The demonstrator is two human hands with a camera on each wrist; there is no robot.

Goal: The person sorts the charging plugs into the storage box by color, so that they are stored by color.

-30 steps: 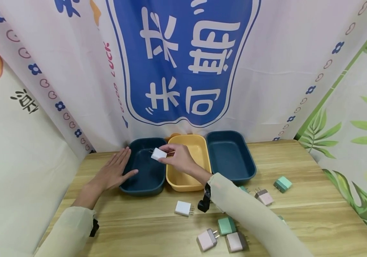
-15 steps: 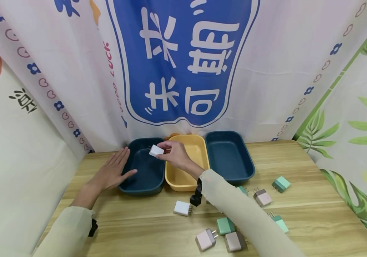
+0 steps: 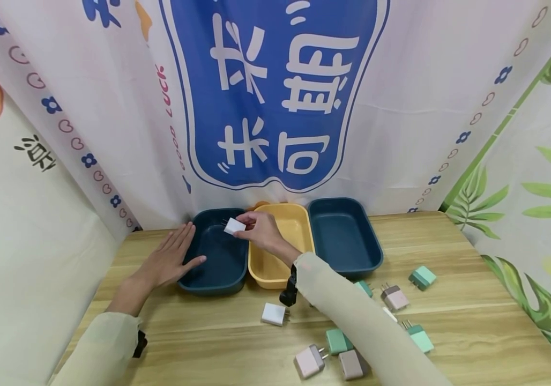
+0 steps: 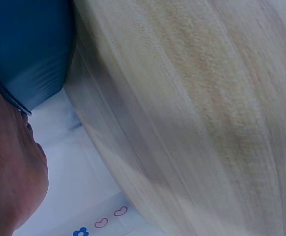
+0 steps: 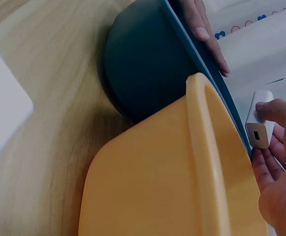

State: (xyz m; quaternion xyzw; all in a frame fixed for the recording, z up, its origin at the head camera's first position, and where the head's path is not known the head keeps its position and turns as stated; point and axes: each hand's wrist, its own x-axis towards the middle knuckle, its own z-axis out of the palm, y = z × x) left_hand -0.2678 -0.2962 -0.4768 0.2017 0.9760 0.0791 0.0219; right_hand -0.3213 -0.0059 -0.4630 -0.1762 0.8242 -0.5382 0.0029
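Note:
My right hand pinches a white charger plug between thumb and fingers, its prongs pointing left. The plug hangs over the right side of the left dark blue bin. In the right wrist view, a port shows in the end of the charger plug. My left hand rests with straight fingers on the left rim of that same bin, thumb reaching over its inside. The yellow bin stands beside it, partly below my right wrist. In the left wrist view my left hand lies against the blue bin's side.
Another dark blue bin stands right of the yellow one. A white charger plug lies in front of the bins. Several pink and green charger plugs are scattered to the right, some partly behind my right forearm. A printed curtain hangs behind.
My right hand has shifted slightly left and away from me with the white charger plug, then stays nearly still. The left hand keeps its place on the bin's rim.

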